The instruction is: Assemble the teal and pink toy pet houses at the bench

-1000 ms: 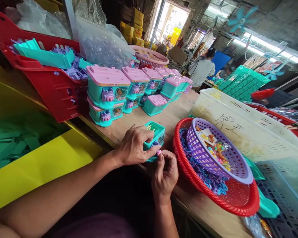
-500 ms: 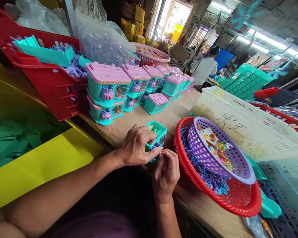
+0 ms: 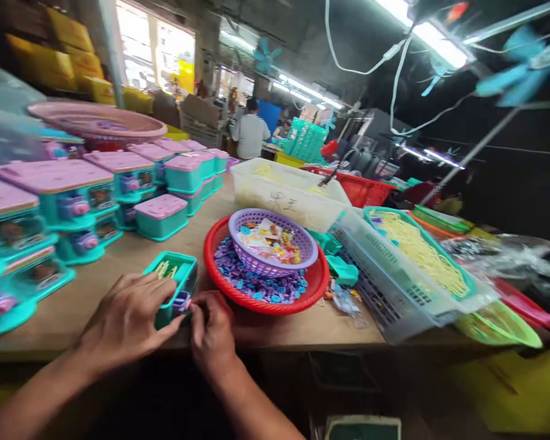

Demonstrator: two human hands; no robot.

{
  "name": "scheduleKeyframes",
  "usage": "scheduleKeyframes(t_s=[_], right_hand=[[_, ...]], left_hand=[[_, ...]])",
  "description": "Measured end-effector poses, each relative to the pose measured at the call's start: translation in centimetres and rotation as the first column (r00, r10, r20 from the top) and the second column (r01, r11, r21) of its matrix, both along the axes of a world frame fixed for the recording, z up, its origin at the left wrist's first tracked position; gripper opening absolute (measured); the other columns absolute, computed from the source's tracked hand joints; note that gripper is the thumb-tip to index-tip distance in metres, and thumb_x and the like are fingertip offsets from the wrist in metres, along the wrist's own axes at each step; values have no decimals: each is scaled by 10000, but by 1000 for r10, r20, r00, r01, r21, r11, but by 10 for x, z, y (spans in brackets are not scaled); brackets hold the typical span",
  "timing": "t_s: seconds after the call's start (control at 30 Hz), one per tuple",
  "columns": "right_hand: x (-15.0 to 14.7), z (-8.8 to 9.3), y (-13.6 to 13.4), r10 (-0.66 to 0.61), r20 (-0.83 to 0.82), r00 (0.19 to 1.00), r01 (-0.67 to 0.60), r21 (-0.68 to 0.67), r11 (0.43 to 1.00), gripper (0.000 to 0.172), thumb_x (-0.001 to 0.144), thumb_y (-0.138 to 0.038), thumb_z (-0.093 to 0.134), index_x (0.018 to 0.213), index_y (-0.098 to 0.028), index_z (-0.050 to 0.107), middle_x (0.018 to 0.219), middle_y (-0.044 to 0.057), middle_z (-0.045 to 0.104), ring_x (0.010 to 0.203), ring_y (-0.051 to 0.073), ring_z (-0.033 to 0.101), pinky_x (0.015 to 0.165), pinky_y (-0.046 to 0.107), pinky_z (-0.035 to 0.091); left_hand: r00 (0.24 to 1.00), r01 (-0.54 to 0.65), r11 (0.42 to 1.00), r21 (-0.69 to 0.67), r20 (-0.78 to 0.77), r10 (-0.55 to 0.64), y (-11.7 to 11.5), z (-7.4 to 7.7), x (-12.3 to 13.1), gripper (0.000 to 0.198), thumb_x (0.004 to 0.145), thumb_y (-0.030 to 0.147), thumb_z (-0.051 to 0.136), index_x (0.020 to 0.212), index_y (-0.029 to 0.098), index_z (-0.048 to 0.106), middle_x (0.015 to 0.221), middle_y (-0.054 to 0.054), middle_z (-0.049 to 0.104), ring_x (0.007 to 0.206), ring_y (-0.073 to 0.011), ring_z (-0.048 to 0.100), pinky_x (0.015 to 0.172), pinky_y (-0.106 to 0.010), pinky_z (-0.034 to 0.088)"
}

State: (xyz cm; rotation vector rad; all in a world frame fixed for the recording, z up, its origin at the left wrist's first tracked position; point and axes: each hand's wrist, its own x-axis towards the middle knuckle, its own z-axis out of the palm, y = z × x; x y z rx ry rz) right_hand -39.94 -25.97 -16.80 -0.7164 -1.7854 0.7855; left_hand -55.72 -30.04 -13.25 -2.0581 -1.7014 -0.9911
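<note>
Left hand (image 3: 128,311), on my head-camera feed, curls partly closed over the left side of an open teal plastic box (image 3: 185,269) near the near edge of the wooden table (image 3: 195,231). Pale yellow pieces (image 3: 165,269) lie inside it. Fingertips drawn together, the right hand (image 3: 214,333) meets a small pink knob (image 3: 187,303) at the box's front; I cannot tell whether it grips. Just right stands a red basket (image 3: 268,308); pink-lidded teal boxes (image 3: 57,177) are stacked left.

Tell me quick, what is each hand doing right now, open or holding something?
Left hand: closed on the teal box, holding it.
Right hand: closed, apparently pinching a small pink piece at the box's front.
</note>
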Motion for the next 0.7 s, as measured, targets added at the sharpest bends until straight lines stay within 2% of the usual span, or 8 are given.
scheduleKeyframes(t_s=[0.1, 0.23, 0.33, 0.57, 0.7], right_hand=[[1, 3, 2, 22, -21, 1000, -23, -38, 999, 177, 903, -187, 456, 879, -190, 631, 840, 38, 657, 807, 145, 633, 765, 253, 514], [4, 9, -1, 35, -36, 999, -38, -71, 997, 202, 916, -195, 444, 899, -181, 644, 860, 49, 674, 823, 145, 641, 793, 258, 518], [4, 12, -1, 59, -51, 997, -63, -88, 994, 210, 931, -188, 433, 942, -170, 642, 913, 66, 673, 878, 150, 634, 845, 280, 510], [-6, 13, 2, 56, 13, 998, -55, -88, 995, 194, 935, -177, 437, 977, -175, 626, 946, 70, 655, 910, 162, 617, 875, 323, 501], [-8, 11, -1, 44, 60, 997, -39, -82, 996, 209, 916, -191, 479, 1099, -180, 579, 1078, 97, 630, 1036, 188, 602, 951, 372, 486]], left_hand=[[985, -32, 999, -6, -172, 30, 3, 2, -4, 179, 762, 397, 613, 841, 258, 532, 808, -4, 664, 827, -292, 623, 821, -467, 447], [954, -70, 995, -67, -295, 47, 4, 17, 3, 206, 809, 402, 580, 743, 219, 509, 693, -27, 619, 732, -258, 598, 738, -409, 425], [954, -69, 993, -99, -298, 37, 8, 26, 5, 231, 800, 404, 581, 711, 204, 509, 670, -35, 603, 711, -231, 576, 731, -383, 405], [970, -42, 984, -174, -242, -1, 18, 33, -6, 231, 769, 381, 599, 681, 196, 493, 658, -25, 584, 700, -205, 533, 714, -362, 372], [969, -4, 980, -197, -243, -45, 12, 39, -14, 214, 787, 391, 608, 782, 190, 533, 802, -70, 619, 832, -254, 546, 797, -412, 407]])
